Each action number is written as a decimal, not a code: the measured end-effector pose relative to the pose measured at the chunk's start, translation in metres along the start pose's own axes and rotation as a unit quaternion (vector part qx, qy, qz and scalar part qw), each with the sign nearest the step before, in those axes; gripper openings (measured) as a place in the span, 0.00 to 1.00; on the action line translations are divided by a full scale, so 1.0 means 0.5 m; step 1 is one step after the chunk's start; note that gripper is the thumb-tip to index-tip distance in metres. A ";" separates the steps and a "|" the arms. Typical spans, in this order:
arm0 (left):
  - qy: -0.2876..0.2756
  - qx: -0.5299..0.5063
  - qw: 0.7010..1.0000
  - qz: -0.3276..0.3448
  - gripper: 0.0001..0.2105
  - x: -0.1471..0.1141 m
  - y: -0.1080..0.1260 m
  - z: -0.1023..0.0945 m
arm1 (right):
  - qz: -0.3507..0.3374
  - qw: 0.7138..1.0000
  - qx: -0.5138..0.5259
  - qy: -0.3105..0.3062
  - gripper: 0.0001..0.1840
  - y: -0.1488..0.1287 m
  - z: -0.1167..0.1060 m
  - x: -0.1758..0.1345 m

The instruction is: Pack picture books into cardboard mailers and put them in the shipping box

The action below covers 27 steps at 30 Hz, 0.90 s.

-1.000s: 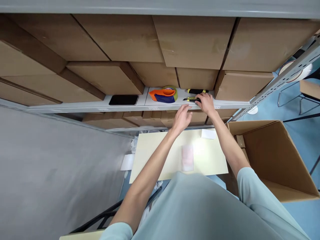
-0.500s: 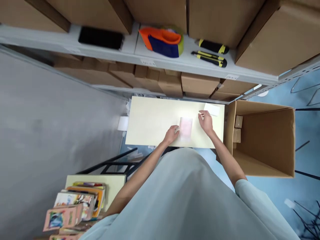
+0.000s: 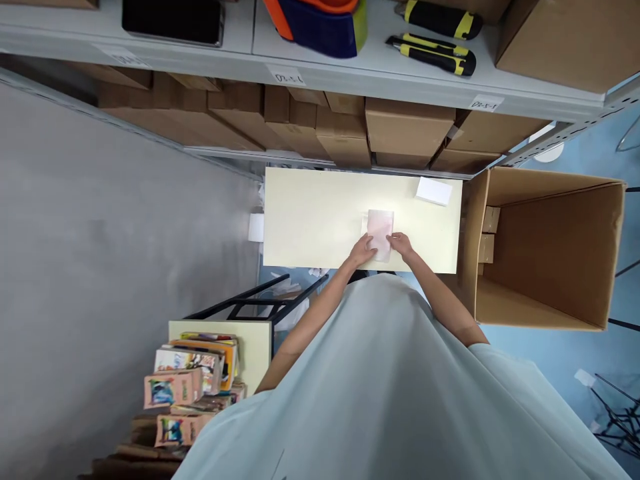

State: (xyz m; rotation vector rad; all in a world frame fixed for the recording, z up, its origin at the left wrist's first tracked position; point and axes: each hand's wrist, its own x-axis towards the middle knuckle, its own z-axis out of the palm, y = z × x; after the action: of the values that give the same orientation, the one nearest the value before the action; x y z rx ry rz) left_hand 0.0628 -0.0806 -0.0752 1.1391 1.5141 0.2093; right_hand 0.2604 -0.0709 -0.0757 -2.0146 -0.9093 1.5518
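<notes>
A flat, pale pink rectangular packet [image 3: 381, 230] lies on the cream tabletop [image 3: 310, 220], close to its near edge. Whether it is a book or a wrapped piece is too washed out to tell. My left hand [image 3: 363, 251] grips its lower left edge, thumb on top. On the opposite side, my right hand [image 3: 401, 245] pinches the right edge with closed fingers. A whitish, see-through flap shows just left of the packet. Farther back on the right of the table sits a white rectangular stack [image 3: 434, 191], apart from both hands.
An open cardboard box [image 3: 555, 250] with small cartons inside stands against the table's right end. Above the far edge runs a grey shelf [image 3: 330, 80] with cartons, utility knives [image 3: 435, 53], a tape dispenser [image 3: 320, 27] and a black phone [image 3: 173, 20]. Books [image 3: 173, 387] are stacked lower left.
My right hand has come left from near the white stack and taken the packet's right edge. My left hand has closed on its left side. The view has shifted, showing less shelf.
</notes>
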 end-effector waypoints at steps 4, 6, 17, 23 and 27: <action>-0.020 -0.029 0.999 -0.006 0.32 -0.005 0.002 0.021 | 0.014 1.000 -0.011 0.002 0.12 0.000 -0.008 0.000; -0.026 -0.042 0.999 -0.010 0.33 -0.010 0.006 0.033 | 0.009 1.000 -0.021 0.016 0.13 -0.003 -0.013 0.000; -0.047 -0.079 0.996 0.012 0.33 -0.025 0.085 -0.029 | -0.071 0.992 0.009 0.106 0.19 -0.069 -0.079 -0.039; -0.019 -0.206 0.977 0.040 0.35 -0.054 0.124 -0.137 | -0.124 0.985 0.116 0.019 0.29 -0.156 -0.067 -0.147; -0.076 -0.331 0.939 0.060 0.38 -0.106 0.125 -0.237 | -0.118 0.981 0.155 -0.023 0.30 -0.231 0.000 -0.221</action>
State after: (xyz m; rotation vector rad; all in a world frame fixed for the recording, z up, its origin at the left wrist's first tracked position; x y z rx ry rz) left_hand -0.0112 -0.0345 0.0393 0.6809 1.1035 0.6481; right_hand 0.2161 -0.0715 0.0780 -1.6005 -0.8301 1.5073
